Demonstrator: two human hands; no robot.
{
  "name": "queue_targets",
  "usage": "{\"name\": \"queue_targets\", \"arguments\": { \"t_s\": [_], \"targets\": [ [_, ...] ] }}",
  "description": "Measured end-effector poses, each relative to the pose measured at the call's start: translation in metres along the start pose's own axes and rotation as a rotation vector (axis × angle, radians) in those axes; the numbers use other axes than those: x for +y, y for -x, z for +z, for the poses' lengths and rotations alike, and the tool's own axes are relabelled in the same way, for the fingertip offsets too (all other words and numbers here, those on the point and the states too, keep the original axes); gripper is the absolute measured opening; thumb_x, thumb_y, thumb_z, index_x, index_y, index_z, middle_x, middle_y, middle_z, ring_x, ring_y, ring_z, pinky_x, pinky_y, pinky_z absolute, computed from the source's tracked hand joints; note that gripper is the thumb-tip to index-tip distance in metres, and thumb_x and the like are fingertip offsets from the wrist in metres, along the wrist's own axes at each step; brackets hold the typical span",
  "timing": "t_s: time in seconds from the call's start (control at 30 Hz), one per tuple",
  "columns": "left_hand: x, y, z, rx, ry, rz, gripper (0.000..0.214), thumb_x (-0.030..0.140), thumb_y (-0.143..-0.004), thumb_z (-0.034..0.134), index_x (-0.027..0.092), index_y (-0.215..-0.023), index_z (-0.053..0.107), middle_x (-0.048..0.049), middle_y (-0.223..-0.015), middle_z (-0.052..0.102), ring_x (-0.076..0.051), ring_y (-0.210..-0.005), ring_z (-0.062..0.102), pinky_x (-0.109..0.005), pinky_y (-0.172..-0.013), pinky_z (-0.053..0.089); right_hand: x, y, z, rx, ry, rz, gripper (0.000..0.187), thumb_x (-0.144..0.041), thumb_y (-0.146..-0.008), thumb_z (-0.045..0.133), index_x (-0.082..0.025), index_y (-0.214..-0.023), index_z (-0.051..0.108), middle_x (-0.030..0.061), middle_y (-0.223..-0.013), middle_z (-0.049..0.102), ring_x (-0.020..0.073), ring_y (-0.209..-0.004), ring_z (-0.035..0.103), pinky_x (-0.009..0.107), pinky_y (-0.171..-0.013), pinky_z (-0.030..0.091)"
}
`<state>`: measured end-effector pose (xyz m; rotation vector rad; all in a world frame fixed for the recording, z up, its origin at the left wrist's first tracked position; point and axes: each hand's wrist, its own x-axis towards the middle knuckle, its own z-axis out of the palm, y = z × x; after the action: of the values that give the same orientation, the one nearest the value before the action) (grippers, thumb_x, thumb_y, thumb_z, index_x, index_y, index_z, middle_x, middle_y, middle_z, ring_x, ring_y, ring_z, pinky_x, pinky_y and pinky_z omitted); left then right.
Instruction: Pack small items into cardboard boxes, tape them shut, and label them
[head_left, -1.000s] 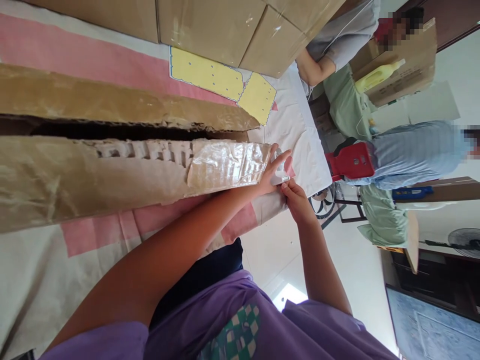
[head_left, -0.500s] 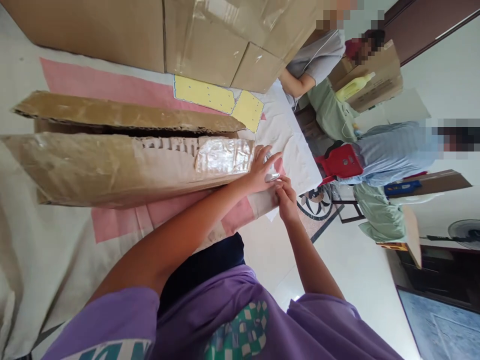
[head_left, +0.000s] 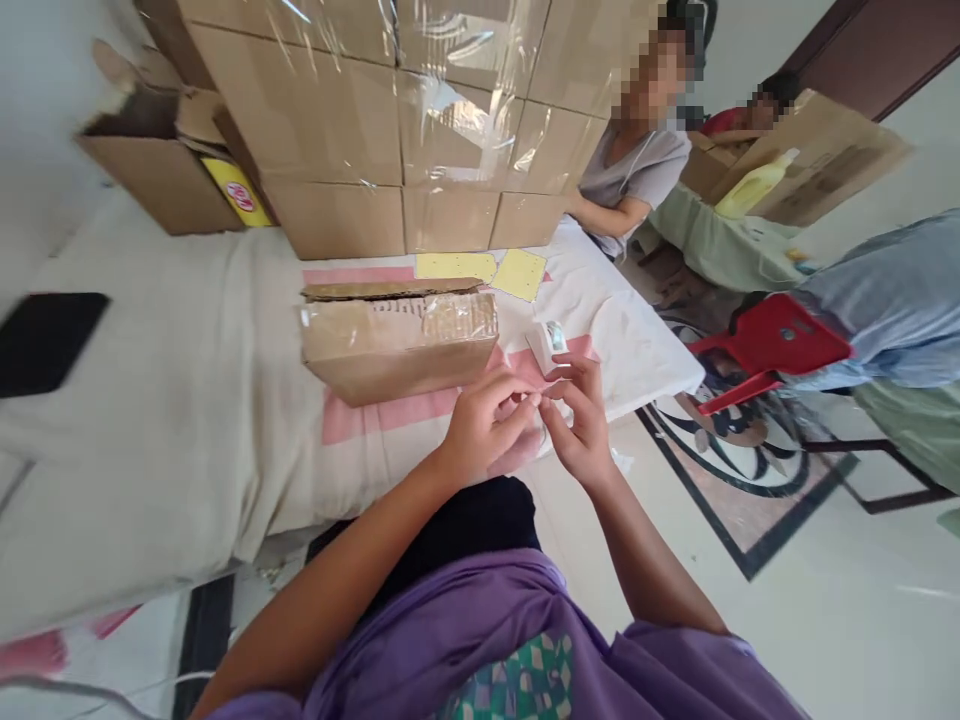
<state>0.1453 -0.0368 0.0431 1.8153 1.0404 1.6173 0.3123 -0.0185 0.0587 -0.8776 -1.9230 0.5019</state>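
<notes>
My left hand (head_left: pixel 480 425) and my right hand (head_left: pixel 579 420) meet fingertip to fingertip at the near edge of the cloth-covered table (head_left: pixel 150 400). Both pinch something small and pale that I cannot make out. Just beyond them a small white packet with a clear window (head_left: pixel 547 342) lies on the pink cloth. To the left of it stands a torn, taped cardboard box (head_left: pixel 397 340), open along its top.
Large taped cartons (head_left: pixel 390 120) are stacked at the back, with yellow sheets (head_left: pixel 487 268) in front. A black flat object (head_left: pixel 45 340) lies far left. A person in grey (head_left: pixel 630 175) sits at the far end; another in blue (head_left: pixel 885 300) sits beside a red chair (head_left: pixel 765 345).
My head pulled back, so the box looks smaller. Both hands left the box's taped end and came together nearer me; the white packet now lies on the cloth.
</notes>
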Motion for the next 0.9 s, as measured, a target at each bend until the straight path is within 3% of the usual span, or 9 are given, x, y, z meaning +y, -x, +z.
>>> {"name": "queue_targets", "arguments": {
  "t_s": [0.17, 0.27, 0.33, 0.43, 0.57, 0.63, 0.77, 0.9],
  "targets": [
    [0.018, 0.021, -0.042, 0.251, -0.200, 0.096, 0.013, 0.022, -0.099, 0.062, 0.021, -0.088, 0.068, 0.0010, -0.076, 0.063, -0.011, -0.067, 0.055, -0.026, -0.062, 0.044, -0.008, -0.007, 0.032, -0.124, -0.097, -0.023, 0.011, -0.037, -0.098, 0.063, -0.027, -0.097, 0.066, 0.0100, -0.122, 0.061, 0.0284, -0.116, 0.062, 0.052, -0.102, 0.053],
    [0.031, 0.011, -0.077, 0.439, -0.297, 0.064, 0.017, 0.024, -0.099, 0.061, 0.022, -0.083, 0.066, 0.0023, -0.072, 0.058, -0.011, -0.064, 0.051, -0.026, -0.058, 0.040, -0.003, -0.032, 0.042, -0.010, -0.118, -0.013, 0.018, -0.042, -0.097, 0.064, -0.026, -0.103, 0.066, 0.0106, -0.122, 0.064, 0.0296, -0.120, 0.062, 0.052, -0.102, 0.053],
    [0.040, -0.002, -0.102, 0.503, -0.355, 0.018, 0.019, 0.025, -0.097, 0.061, 0.022, -0.078, 0.064, 0.0021, -0.071, 0.057, -0.012, -0.065, 0.051, -0.027, -0.059, 0.038, 0.003, -0.060, 0.047, 0.057, -0.144, -0.029, 0.024, -0.044, -0.096, 0.064, -0.028, -0.114, 0.065, 0.0105, -0.129, 0.064, 0.0298, -0.127, 0.059, 0.052, -0.105, 0.051],
    [0.045, -0.022, -0.135, 0.509, -0.441, -0.090, 0.018, 0.025, -0.091, 0.064, 0.022, -0.073, 0.066, 0.0012, -0.072, 0.060, -0.013, -0.068, 0.052, -0.028, -0.060, 0.038, 0.013, -0.107, 0.060, 0.007, -0.208, -0.026, 0.027, -0.044, -0.096, 0.062, -0.029, -0.119, 0.066, 0.0091, -0.133, 0.066, 0.0285, -0.131, 0.057, 0.051, -0.112, 0.045],
    [0.034, -0.035, -0.164, 0.503, -0.526, -0.233, 0.015, 0.026, -0.085, 0.067, 0.023, -0.071, 0.070, 0.0014, -0.074, 0.063, -0.013, -0.068, 0.052, -0.029, -0.062, 0.037, 0.028, -0.150, 0.085, -0.218, -0.379, 0.123, 0.013, -0.034, -0.089, 0.063, -0.023, -0.087, 0.070, 0.0086, -0.125, 0.069, 0.0286, -0.131, 0.058, 0.050, -0.115, 0.040],
    [0.025, -0.037, -0.174, 0.486, -0.565, -0.298, 0.014, 0.028, -0.083, 0.067, 0.023, -0.070, 0.071, 0.0011, -0.074, 0.064, -0.014, -0.069, 0.054, -0.030, -0.064, 0.039, 0.034, -0.156, 0.093, -0.275, -0.468, 0.219, 0.008, -0.028, -0.083, 0.066, -0.022, -0.078, 0.068, 0.0079, -0.132, 0.066, 0.0290, -0.136, 0.055, 0.051, -0.117, 0.037],
    [0.009, -0.038, -0.189, 0.417, -0.570, -0.420, 0.014, 0.032, -0.080, 0.068, 0.024, -0.068, 0.072, 0.0003, -0.074, 0.066, -0.016, -0.072, 0.056, -0.031, -0.067, 0.044, 0.038, -0.151, 0.094, -0.287, -0.537, 0.312, 0.008, -0.021, -0.078, 0.066, -0.023, -0.084, 0.070, 0.0054, -0.148, 0.058, 0.0288, -0.138, 0.053, 0.052, -0.116, 0.038],
    [0.009, -0.044, -0.199, 0.245, -0.509, -0.559, 0.018, 0.037, -0.079, 0.073, 0.024, -0.067, 0.072, -0.0002, -0.071, 0.064, -0.016, -0.070, 0.056, -0.031, -0.065, 0.043, 0.037, -0.148, 0.091, -0.285, -0.565, 0.335, 0.011, -0.019, -0.078, 0.066, -0.023, -0.086, 0.072, 0.0040, -0.147, 0.059, 0.0301, -0.141, 0.051, 0.053, -0.115, 0.039]
  ]
}}
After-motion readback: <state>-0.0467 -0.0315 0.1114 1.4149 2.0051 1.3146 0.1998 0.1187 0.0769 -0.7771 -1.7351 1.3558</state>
